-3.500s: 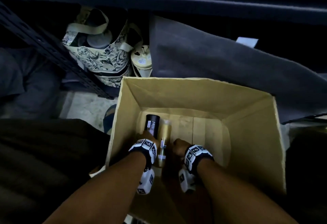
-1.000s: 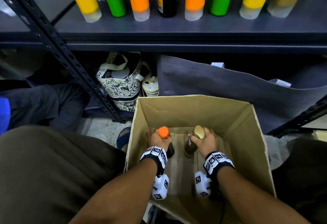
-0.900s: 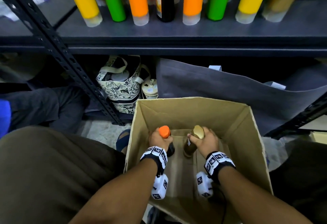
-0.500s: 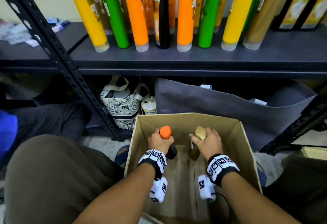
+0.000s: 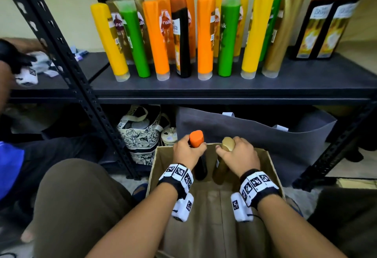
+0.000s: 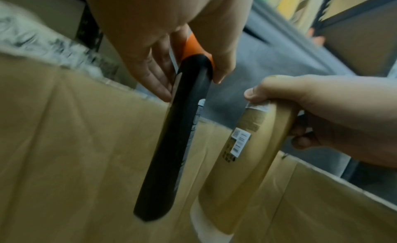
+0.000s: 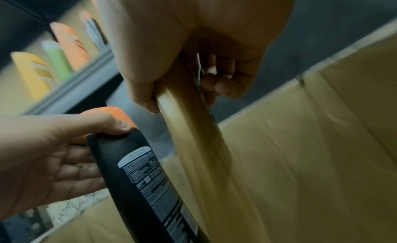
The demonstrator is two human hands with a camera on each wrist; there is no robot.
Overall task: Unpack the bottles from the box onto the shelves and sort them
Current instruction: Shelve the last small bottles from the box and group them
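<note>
2 bottles are held over the cardboard box (image 5: pixel 273 168), one per hand, lower ends inside the box walls.

Item 1: black bottle (image 5: pixel 201 169) with orange cap (image 5: pixel 196 138), upright, gripped at the cap end by the left hand (image 5: pixel 186 151), fingers and thumb curled round it; the right wrist view shows a white printed label on its back.

Item 2: gold bottle (image 5: pixel 220 171) with gold cap (image 5: pixel 228 144), upright, just beside item 1 at its 3 o'clock, not touching it. Right hand (image 5: pixel 239 156) wraps the neck, thumb on the near side; a small white sticker shows in the left wrist view.

Item 3: box, open-topped, at 6 o'clock in the head view, between the person's knees.

Item 4: dark shelf (image 5: pixel 224 86) at 12 o'clock, carrying a row of standing bottles: yellow, green, orange, black and gold, cap ends down, with 2 black orange-topped bottles (image 5: pixel 326 23) at 2 o'clock.

Item 5: under the shelf, a floral patterned bag (image 5: pixel 140 135) at 11 o'clock of the box and a grey fabric bag (image 5: pixel 255 135) behind it.

Item 6: another person's arm at the 9 o'clock edge.
</note>
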